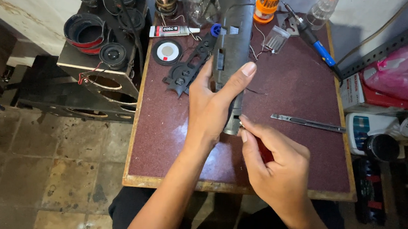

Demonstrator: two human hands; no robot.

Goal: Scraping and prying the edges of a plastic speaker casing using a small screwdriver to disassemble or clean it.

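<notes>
Left hand (210, 108) grip wraps the long grey casing (233, 45) mid-length, above the counter (287, 94). Right hand (277, 165) fingertips pinch at its near end.

Bare table (286, 168) right; metal blade (307, 122) (beyond) blocks; left cluttered.

glue tube (174, 31) behind disc (166, 52), blade (307, 122) right on table (173, 141)
</notes>
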